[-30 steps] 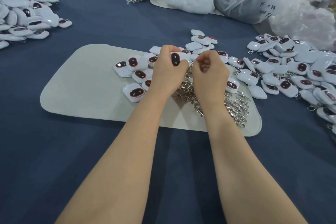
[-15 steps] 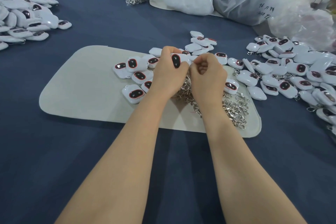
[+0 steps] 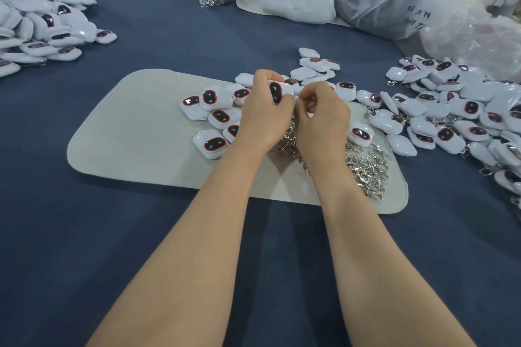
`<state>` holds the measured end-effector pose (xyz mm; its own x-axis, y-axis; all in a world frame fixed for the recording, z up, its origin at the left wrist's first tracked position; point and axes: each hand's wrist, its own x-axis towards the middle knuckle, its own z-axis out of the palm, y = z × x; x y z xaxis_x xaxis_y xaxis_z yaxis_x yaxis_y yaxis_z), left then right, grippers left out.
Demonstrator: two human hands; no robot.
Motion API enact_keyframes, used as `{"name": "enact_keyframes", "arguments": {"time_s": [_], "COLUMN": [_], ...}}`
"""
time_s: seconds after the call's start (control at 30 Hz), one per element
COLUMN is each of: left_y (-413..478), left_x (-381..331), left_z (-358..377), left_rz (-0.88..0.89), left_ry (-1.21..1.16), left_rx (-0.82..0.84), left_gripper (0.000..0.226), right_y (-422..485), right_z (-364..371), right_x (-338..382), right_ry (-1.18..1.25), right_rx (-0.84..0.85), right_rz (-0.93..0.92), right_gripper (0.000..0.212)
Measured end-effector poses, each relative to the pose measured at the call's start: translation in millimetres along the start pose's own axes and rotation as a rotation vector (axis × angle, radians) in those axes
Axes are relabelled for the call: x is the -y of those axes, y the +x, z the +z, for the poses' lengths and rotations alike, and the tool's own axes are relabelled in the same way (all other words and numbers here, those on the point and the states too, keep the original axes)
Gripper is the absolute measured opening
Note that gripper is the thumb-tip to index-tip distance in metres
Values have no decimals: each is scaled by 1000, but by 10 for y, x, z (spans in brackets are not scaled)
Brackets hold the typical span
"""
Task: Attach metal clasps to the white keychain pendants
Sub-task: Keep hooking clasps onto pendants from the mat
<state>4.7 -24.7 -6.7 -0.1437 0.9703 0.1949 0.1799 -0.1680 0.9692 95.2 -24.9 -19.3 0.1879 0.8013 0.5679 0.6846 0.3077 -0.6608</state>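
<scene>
Left hand (image 3: 263, 118): fingers curled round one white pendant (image 3: 277, 90), dark window facing up, held just above the grey mat (image 3: 135, 127) near its 1 o'clock edge. Right hand (image 3: 321, 124): fingertips pinched together at the pendant's 3 o'clock side, apparently on a clasp, though the clasp itself was hidden behind the fingers.

Loose clasps (image 3: 366, 169) lay heaped on the mat at 5 o'clock from the hands. Bare pendants (image 3: 214, 118) sat at 9 o'clock from them. A larger pile (image 3: 456, 104), several with clasps visible, spread over the tabletop (image 3: 84, 234) at 3 o'clock.

Handling estimate: pendant looked light, rigid and glossy, so likely slippery. Best gripped across its flat faces, loop end left exposed. Clasps small, stiff and prone to tangle; take one by its body, keeping the ring free.
</scene>
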Motion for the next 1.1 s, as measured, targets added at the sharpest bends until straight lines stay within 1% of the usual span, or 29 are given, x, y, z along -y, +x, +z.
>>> {"name": "enact_keyframes", "arguments": {"time_s": [0.17,0.27,0.33,0.4,0.47,0.57,0.63,0.7,0.83,0.97,1.1], "left_y": [-21,-17,-12,2,24,45,44,45,42,50,31], "left_x": [9,27,26,16,0,-47,-75,-82,-49,-33,-34], "left_z": [-4,8,10,8,6,-10,-31,-42,-21,-13,-12], "left_rz": [114,138,125,55,-93,-313,-388,-414,-389,-356,-236], "left_ry": [114,144,117,24,-139,-406,-528,-588,-546,-498,-284], "left_rx": [2,12,10,-1,-2,10,24,38,-3,-43,-88], "left_gripper": [20,19,20,22,21,16,14,15,21,31,24], "right_y": [-19,-20,-24,-23,-19,-20,-23,-19,-9,-7,8], "right_z": [-8,-10,-7,-3,1,9,15,18,12,11,14], "right_x": [7,-3,0,19,41,51,48,50,50,48,39], "right_ry": [6,24,48,107,167,246,263,274,262,214,178], "right_rx": [39,53,46,21,18,36,31,4,-55,-61,-40], "right_rz": [10,24,43,73,103,142,155,152,119,104,109], "right_gripper": [10,11,10,12,17,19,18,18,18,14,13]}}
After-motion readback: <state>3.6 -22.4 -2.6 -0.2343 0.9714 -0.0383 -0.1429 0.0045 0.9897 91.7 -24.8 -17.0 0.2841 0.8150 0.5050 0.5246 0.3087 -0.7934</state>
